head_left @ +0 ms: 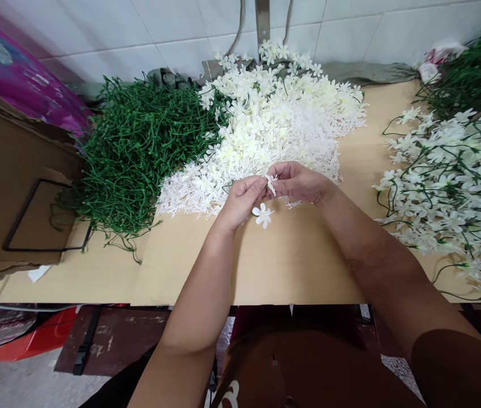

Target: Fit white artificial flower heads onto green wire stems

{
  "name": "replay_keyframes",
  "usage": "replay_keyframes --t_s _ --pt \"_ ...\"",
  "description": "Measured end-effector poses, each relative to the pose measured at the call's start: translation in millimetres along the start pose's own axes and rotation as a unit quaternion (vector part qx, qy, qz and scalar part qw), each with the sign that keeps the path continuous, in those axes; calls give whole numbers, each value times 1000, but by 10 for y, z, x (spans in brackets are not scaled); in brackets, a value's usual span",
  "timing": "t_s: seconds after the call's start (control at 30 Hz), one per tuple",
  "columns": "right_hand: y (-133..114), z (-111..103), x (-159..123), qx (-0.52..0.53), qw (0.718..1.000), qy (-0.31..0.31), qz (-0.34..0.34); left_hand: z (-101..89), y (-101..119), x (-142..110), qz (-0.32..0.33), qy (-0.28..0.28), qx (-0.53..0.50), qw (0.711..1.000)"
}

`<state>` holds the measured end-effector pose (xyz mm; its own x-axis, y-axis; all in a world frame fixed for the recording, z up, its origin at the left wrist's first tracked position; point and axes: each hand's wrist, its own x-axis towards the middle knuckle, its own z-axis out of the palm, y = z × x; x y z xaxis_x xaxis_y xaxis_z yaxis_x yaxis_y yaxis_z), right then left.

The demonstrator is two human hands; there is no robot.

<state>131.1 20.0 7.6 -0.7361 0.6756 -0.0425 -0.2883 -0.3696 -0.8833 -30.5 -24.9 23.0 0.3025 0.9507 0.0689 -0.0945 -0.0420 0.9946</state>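
My left hand is closed, thumb against fingers, on a green artificial flower stem that is mostly hidden by the fingers. Just below it a white artificial flower with a pale centre faces up; whether it hangs from that stem or lies on the table I cannot tell. My right hand pinches a second white flower, which meets the left fingertips. Behind both hands spreads a heap of loose white flower heads with thin white stalks.
A pile of green plastic stems lies on the left, beside a cardboard box with a black wire frame. Assembled white flowers on green stems cover the right side of the table. More green stems sit behind them, near the tiled wall.
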Motion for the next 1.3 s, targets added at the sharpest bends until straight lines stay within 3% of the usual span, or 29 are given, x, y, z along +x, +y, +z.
replay_keyframes --t_s 0.27,0.4,0.6,0.9,0.97,1.07,1.13,1.2,1.3 --pt "-7 70 54 -76 995 52 -27 -103 -125 30 18 12 67 998" --pt "-39 162 49 -138 987 84 -23 -122 -143 7 -6 12 69 998" --pt "-46 234 36 -259 957 129 -13 -117 -126 -19 -31 18 48 998" --pt "-48 301 -1 -333 921 200 -29 -20 -158 46 -84 55 -62 993" --pt "-141 302 -93 -374 901 217 -39 29 -183 76 -78 31 -58 995" --pt "-446 331 -379 -476 837 259 -73 56 -208 99 -39 -24 -2 999" --pt "-755 369 -691 -535 780 303 -113 40 -206 105 7 -13 25 1000" --pt "-1109 391 -1095 -599 679 399 -145 15 -194 112 42 30 41 998" --pt "-1590 347 -1776 -643 489 552 -205 -4 -185 121 65 75 82 992"
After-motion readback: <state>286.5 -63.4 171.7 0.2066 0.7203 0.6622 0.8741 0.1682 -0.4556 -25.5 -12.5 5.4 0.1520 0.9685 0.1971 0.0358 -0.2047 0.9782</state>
